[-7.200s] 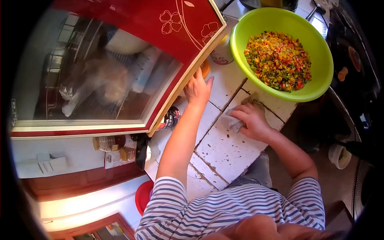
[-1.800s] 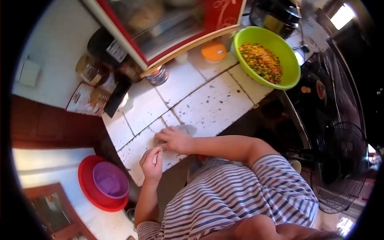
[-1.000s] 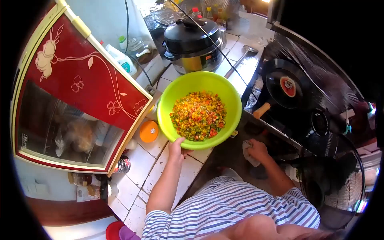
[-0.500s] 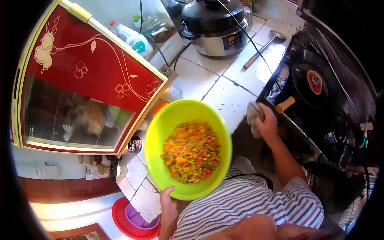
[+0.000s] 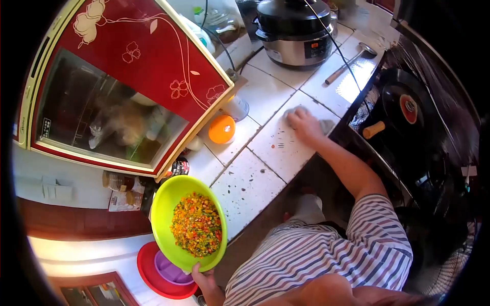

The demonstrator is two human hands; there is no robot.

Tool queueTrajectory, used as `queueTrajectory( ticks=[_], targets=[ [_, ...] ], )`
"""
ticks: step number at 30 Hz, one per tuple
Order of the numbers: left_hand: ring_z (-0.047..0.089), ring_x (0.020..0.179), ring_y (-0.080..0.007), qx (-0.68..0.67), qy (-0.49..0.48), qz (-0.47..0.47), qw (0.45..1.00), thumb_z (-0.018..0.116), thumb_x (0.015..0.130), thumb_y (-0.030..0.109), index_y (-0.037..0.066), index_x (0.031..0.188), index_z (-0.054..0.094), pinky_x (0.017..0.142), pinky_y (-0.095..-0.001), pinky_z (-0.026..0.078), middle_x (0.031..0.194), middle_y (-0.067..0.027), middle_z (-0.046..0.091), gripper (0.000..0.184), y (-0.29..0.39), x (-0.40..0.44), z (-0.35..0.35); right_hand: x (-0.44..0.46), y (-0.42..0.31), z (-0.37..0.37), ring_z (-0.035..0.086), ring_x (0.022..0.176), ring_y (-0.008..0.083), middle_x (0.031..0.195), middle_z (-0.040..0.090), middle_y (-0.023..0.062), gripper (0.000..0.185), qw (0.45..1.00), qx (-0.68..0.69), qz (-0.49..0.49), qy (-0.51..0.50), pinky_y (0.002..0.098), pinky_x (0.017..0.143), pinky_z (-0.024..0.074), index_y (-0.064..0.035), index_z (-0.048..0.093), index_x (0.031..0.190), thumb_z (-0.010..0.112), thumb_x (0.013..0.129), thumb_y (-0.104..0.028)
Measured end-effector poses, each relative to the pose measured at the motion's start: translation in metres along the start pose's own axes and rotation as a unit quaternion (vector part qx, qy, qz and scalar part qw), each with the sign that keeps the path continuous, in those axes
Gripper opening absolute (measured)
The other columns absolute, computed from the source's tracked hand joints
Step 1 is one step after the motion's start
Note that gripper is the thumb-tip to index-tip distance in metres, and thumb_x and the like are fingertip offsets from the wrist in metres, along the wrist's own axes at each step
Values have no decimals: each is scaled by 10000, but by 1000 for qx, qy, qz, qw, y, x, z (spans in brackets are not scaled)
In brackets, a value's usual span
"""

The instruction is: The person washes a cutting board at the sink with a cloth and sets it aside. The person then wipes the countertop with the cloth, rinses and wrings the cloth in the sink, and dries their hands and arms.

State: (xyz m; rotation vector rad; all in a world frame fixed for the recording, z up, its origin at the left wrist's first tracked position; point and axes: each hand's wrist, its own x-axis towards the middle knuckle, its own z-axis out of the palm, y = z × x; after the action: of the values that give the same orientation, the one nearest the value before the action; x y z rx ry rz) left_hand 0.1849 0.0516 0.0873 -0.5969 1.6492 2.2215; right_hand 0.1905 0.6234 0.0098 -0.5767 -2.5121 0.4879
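Note:
My left hand [image 5: 205,281] grips the near rim of a lime-green bowl [image 5: 162,220], its thumb over the edge. Chopped mixed vegetables [image 5: 198,224], orange, yellow, red and green, lie in the bowl, which is tilted towards me. On the white tiled counter [image 5: 245,188], my right hand [image 5: 305,126] presses down on a greyish cloth [image 5: 326,125], fingers closed over part of it. Dark and reddish food scraps are scattered on the tiles between the hand and the bowl.
A red cabinet [image 5: 148,46] stands on the left, with an orange-lidded jar [image 5: 221,129] beside it. Farther back are a pressure cooker [image 5: 296,46] and a ladle [image 5: 347,66]. The stove holds a lidded black wok [image 5: 393,102]. Red and purple basins [image 5: 145,270] sit lower left.
The bowl has moved left and towards me, uncovering the counter and the orange-lidded jar. My right hand has brought the cloth from the counter's edge onto the tiles.

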Motion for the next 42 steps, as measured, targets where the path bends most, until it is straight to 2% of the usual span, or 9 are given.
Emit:
queueTrajectory(
  ticks=[4,11,13,16,20,26,33,35,42],
  targets=[
    [552,995,-314,-65,60,14,996,511,768,161,35,1207,443,802,-436,485,1145,-120,526,462,-8,8,21,44,12,7,519,904,333,960,524,133,305,992,93,87,-13,423,756,444,-139,557,1028,538,737,-48],
    [580,854,-270,-150,119,41,981,474,839,537,74,1170,505,722,-360,490,1066,-124,570,570,-44,-16,57,177,47,46,493,986,310,995,534,98,334,999,3,-53,-8,379,808,442,-178,555,1053,541,740,-65],
    [584,713,-220,123,109,18,986,556,823,436,68,1053,575,628,-321,483,906,-86,608,434,-72,-31,74,187,57,68,482,1007,305,1019,524,88,353,997,-20,-51,-58,377,814,439,-182,549,1061,558,728,-66],
    [565,620,-132,514,22,115,850,652,787,126,24,925,610,570,-274,459,736,-64,603,176,-98,-13,174,189,65,97,470,1024,302,1065,493,85,397,995,-18,-92,-28,380,822,434,-185,536,1081,590,705,-73],
    [581,697,-260,600,-187,273,728,650,754,126,53,1080,544,597,-345,477,879,-124,564,350,-93,56,354,188,69,94,467,1021,302,1066,470,103,400,992,64,-81,-71,410,835,420,-180,523,1092,581,710,-79],
    [577,738,-314,727,-300,362,501,589,743,87,76,972,541,619,-385,485,867,-128,541,234,-126,117,418,183,67,94,463,1010,313,1048,476,113,365,994,69,-82,-28,434,847,399,-180,538,1075,550,724,-76],
    [565,719,-327,734,-318,346,490,565,732,58,48,842,547,626,-389,481,831,-138,542,111,-127,123,422,191,61,92,477,999,326,1028,499,151,282,995,78,-28,-53,429,834,402,-138,556,1009,490,749,-50],
    [573,718,-306,683,-298,342,573,563,724,27,45,810,554,615,-369,472,821,-150,538,88,-113,115,424,200,58,92,480,1018,321,1023,519,142,239,990,117,0,-73,431,827,411,-129,579,978,501,763,-59],
    [552,658,-219,667,4,407,624,592,756,-5,6,816,582,608,-300,457,763,-108,555,61,22,75,334,222,42,91,518,958,277,956,530,123,195,970,56,-156,-179,377,786,445,-141,628,934,562,755,-102]
  ],
)
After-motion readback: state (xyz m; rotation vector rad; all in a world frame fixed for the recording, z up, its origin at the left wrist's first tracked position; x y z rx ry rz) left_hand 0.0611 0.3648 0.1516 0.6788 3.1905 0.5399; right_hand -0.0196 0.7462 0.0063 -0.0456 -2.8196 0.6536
